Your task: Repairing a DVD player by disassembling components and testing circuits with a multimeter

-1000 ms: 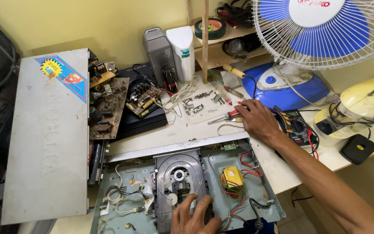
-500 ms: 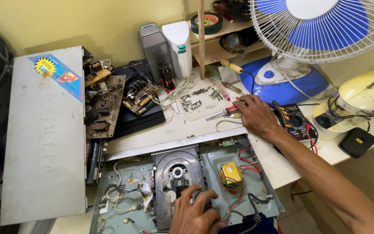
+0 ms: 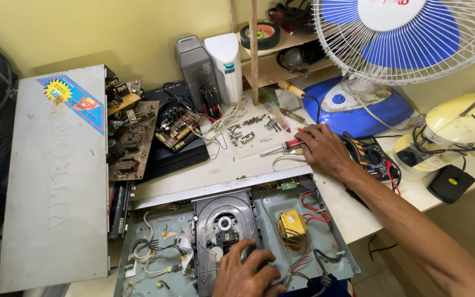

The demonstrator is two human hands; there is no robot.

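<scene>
Right hand [image 3: 325, 151]: palm down on the white workbench [image 3: 221, 173], fingers closed over the red handle of a screwdriver [image 3: 281, 147]; the metal shaft sticks out to the left of the fingers
Screwdriver: lies flat on the bench, handle under the right fingertips, just beyond the back edge of the open disc player chassis [image 3: 303, 242]
Left hand [image 3: 246, 272]: resting on the disc drive mechanism [image 3: 224, 225] in the middle of the chassis, fingers loosely curled, gripping nothing visible
Near the right hand: multimeter [image 3: 372, 157] touching the wrist side; small metal parts [image 3: 248, 129] on a sheet just left of the screwdriver tip
Further off: yellow transformer [image 3: 292, 223] with red wires right of the drive; grey cover panel [image 3: 56, 176] at far left; loose circuit boards [image 3: 138, 137] beside it
Change from earlier frame: right hand stays on the screwdriver handle; left hand stays on the drive; the view has shifted slightly
</scene>
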